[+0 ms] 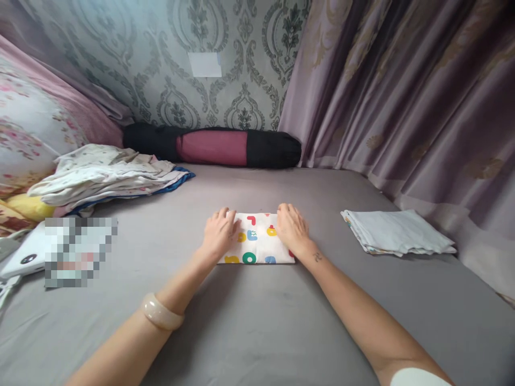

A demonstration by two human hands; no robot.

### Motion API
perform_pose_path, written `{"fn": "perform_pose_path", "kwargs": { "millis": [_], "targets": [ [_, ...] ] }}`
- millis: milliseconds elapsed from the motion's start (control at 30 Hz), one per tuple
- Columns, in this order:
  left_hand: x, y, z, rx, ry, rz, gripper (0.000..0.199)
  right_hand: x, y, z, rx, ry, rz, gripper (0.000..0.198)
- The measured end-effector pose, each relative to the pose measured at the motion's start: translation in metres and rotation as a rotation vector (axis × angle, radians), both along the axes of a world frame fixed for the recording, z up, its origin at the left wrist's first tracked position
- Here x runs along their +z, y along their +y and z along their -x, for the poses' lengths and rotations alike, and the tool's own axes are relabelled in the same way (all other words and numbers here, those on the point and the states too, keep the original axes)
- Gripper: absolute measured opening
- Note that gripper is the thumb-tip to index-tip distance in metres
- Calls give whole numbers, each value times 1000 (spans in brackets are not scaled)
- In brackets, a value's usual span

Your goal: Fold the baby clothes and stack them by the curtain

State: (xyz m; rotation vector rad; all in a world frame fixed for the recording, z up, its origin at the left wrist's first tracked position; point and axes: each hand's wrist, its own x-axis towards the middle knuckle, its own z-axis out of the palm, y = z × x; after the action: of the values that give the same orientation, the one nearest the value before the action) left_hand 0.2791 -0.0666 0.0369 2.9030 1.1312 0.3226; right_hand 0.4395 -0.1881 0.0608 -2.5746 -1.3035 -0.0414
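Observation:
A folded white cloth (259, 244) printed with colourful letters lies flat on the grey sheet, straight ahead of me. My left hand (220, 231) grips its left edge, fingers curled at the far corner and thumb on top. On the opposite side, my right hand (293, 228) holds the right edge with bent fingers. The undersides of both hands are hidden. To the right rests a folded pale cloth stack (398, 230), apart from my hands.
The grey bed sheet (249, 327) spreads underneath. A crumpled pile of white fabric (108, 174) with blue edging lies at back left, near a white device (30, 252) and a blurred-out item (80, 252). A black and maroon roll (213, 147) lies along the wall; curtains (382, 80) hang right.

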Motion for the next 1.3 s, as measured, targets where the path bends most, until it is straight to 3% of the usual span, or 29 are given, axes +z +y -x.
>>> {"fn": "perform_pose_path", "kwargs": {
  "millis": [133,267,400,800,1067,1300],
  "targets": [
    [-14,-19,-17,-85,-17,-19,44,-14,10,27,251,10,-16,47],
    [-35,-24,-21,-117,-17,-68,51,-34,10,36,295,20,6,52],
    [-44,-23,-19,-151,-27,-104,54,-44,8,35,296,17,15,54],
    [-48,-22,-19,-160,22,-51,52,-49,9,36,273,20,67,54],
    [-32,-17,-18,-210,-12,-23,47,-44,11,36,268,22,61,52],
    [-35,-21,-10,-69,-70,-74,49,-40,10,47,321,-5,10,53]
  ]
}}
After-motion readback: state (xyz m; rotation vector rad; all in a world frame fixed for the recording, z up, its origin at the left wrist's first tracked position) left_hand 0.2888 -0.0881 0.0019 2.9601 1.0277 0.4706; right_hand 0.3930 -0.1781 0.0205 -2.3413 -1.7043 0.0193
